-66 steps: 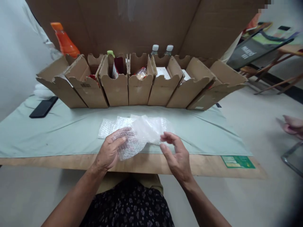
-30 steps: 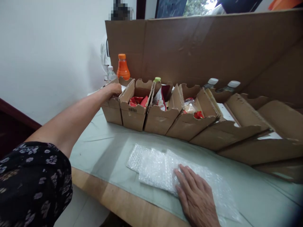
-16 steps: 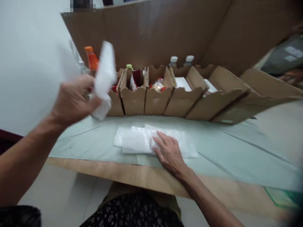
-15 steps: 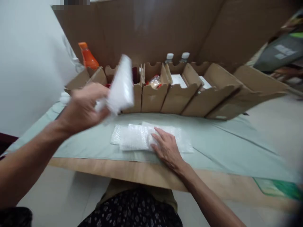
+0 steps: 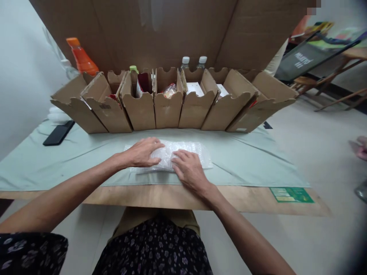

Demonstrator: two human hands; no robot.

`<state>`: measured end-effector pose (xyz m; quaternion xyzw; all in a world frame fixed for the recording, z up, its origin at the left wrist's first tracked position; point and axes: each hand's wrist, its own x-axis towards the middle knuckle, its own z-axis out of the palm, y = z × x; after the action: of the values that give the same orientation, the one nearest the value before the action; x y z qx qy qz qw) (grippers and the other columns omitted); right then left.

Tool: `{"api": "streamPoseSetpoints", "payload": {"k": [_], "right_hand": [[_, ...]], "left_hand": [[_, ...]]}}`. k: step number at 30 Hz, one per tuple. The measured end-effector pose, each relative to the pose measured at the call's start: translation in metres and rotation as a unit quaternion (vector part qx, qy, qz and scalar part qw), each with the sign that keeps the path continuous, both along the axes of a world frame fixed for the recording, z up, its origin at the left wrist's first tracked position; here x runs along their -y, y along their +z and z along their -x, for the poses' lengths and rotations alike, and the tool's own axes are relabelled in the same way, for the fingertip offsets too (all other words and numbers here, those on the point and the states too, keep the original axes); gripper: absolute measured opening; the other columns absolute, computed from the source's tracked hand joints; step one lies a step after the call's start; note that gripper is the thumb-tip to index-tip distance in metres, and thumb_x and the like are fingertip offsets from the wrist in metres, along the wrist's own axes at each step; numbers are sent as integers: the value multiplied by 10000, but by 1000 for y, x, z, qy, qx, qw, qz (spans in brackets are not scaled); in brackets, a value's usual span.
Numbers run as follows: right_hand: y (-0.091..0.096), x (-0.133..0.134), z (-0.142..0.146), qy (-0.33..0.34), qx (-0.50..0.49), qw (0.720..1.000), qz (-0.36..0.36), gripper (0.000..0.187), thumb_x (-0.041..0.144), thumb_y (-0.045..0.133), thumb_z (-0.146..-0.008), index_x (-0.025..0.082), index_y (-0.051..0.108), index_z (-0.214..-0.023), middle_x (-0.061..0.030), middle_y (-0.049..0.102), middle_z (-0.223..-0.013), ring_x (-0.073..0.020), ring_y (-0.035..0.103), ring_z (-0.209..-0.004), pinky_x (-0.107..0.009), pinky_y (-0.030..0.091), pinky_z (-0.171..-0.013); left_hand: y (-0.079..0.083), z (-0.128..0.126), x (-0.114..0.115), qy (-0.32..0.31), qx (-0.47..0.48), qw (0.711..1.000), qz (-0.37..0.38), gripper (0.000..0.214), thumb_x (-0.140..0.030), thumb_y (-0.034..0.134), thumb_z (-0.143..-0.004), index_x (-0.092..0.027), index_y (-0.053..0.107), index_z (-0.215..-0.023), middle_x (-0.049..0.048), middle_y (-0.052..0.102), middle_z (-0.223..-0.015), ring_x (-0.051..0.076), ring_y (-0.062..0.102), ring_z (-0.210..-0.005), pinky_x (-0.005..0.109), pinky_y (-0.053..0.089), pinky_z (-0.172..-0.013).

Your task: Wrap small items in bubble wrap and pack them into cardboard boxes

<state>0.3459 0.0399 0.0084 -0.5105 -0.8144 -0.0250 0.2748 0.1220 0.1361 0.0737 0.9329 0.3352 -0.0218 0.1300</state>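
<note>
Several layers of clear bubble wrap [image 5: 169, 147] lie on the pale green cloth [image 5: 237, 168] before me. My left hand [image 5: 143, 152] rests at the left part of the wrap, thumb and fingers apart, gripping nothing that I can see. On the right part lies my right hand [image 5: 189, 168], palm down with its fingers spread over the plastic. Both hands touch the wrap and hide parts of it, so I cannot tell the separate pieces apart.
Behind the wrap stands a row of cardboard bins [image 5: 166, 114] against a tall cardboard panel [image 5: 172, 38]. An orange bottle [image 5: 83, 57] and white-capped bottles [image 5: 185, 61] are behind them. A black phone [image 5: 59, 133] lies left; a green card [image 5: 291, 194] sits at the front right edge.
My left hand has come down from in front of the bins, where it held up a white plastic packet, to the wrap on the cloth. My right hand stays on the wrap. The view has shifted.
</note>
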Motion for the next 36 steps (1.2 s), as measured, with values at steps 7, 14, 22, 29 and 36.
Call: {"api": "streamPoseSetpoints", "payload": {"k": [7,14,22,29,36], "right_hand": [[-25,-3,2,-3,21,1000,21,210,192,541,-1005,193,683,-1158,-101,663,-1421,-291,544,-1369,-463,397,-1061],[-26,-6,-2,-18,-92,993,-70,159,218,562,-990,196,673,-1101,-114,722,-1305,-270,631,-1251,-419,419,-1015],[-21,-9,-36,-215,-224,928,-204,181,262,542,-988,207,700,-1058,-141,651,-1382,-291,657,-1220,-484,438,-1049],[-25,-11,-34,-216,-250,928,-173,215,278,533,-944,194,713,-1026,-164,642,-1385,-316,664,-1216,-534,447,-1059],[-28,-16,-40,-242,-277,914,-171,239,292,537,-903,179,722,-1003,-181,659,-1353,-311,675,-1194,-543,466,-1056]], "left_hand": [[-3,-39,-53,28,-79,994,76,880,-428,747,-752,-136,458,-1530,197,553,-1513,352,504,-1378,412,414,-1107],[-3,-78,-83,51,-220,962,152,792,-458,887,-549,-179,711,-1269,112,774,-1197,299,709,-1042,312,533,-851],[12,-87,-42,47,-244,968,46,503,-377,856,-666,-131,768,-1095,177,730,-1244,375,655,-1190,398,498,-969],[12,-56,10,98,-169,979,-63,391,-272,611,-917,-90,608,-1262,206,721,-1198,358,696,-1092,432,528,-861],[2,-54,38,66,-74,989,-109,266,-69,477,-953,-84,634,-1167,210,724,-1119,331,680,-1110,443,502,-916]]}}
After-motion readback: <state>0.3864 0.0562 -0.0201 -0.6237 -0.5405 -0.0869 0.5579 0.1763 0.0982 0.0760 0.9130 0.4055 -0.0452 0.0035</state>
